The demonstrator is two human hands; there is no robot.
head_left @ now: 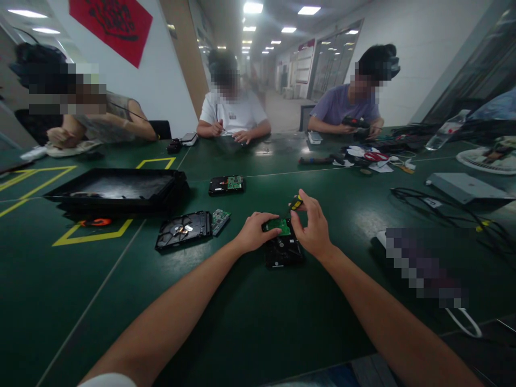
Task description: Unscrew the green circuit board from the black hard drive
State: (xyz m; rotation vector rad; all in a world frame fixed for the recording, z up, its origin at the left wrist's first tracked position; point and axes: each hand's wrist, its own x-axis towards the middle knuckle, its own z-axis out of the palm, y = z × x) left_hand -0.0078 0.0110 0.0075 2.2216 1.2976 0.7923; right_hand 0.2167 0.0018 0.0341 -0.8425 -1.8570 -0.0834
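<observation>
Hard drive (282,251) is on the desk (237,317) dead ahead at 12 o'clock, left hand (257,232) kinda spread over it, right hand (316,226) at its 2 o'clock pinching a yellow-and-black screwdriver (296,203), second drive (184,231) over at 9.

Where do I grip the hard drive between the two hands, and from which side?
Probably grip the hard drive by its left and right edges at the near end, coming from the near side. It lies flat with that end uncovered, while the left hand and right hand crowd the green circuit board toward its far end.
</observation>
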